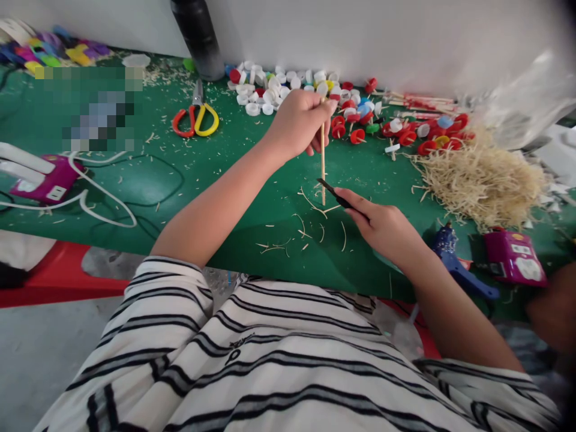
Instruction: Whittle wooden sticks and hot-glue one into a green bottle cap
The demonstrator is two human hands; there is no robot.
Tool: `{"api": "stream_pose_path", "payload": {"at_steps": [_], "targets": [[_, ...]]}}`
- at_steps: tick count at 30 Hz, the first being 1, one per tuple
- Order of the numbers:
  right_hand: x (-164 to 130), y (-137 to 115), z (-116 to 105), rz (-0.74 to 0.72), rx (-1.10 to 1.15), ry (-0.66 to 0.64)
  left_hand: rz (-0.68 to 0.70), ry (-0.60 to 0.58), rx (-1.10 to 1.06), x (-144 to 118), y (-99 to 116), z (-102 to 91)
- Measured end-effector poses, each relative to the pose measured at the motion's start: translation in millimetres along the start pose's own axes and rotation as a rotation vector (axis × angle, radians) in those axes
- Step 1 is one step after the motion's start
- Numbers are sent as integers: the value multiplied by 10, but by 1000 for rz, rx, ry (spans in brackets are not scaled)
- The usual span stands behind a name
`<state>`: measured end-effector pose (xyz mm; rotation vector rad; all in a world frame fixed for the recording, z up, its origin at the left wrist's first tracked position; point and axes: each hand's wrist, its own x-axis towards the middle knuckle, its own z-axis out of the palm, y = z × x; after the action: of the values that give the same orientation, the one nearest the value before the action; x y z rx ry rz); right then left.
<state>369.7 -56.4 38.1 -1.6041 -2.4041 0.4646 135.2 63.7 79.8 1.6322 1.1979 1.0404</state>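
My left hand (300,122) pinches the upper part of a thin wooden stick (323,157), which points down toward the green tabletop (225,204). In my right hand (382,223) is a slim black craft knife (332,191). Its blade tip lies at the lower part of the stick; whether it touches the wood I cannot tell. Curled wood shavings (302,228) are scattered on the table below and around the stick's lower end.
White and coloured bottle caps (270,90) lie along the wall, beside a black bottle (198,39) and scissors (196,117). To the right are a shavings heap (486,180), a blue glue gun (463,264) and a purple power strip (515,257). White cables (108,207) cross the left side.
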Motion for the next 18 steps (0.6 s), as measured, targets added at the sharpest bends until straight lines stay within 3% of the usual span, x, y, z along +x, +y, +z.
{"api": "stream_pose_path", "payload": {"at_steps": [5,13,18], "targets": [[-16,81,-7,-26,40,-19,-105,10,-81,42,-198,-52],[97,28,75,-40,2,74,279,4,54,-123,189,73],[126,13,69,-30,23,55,307,32,97,-186,259,113]]}}
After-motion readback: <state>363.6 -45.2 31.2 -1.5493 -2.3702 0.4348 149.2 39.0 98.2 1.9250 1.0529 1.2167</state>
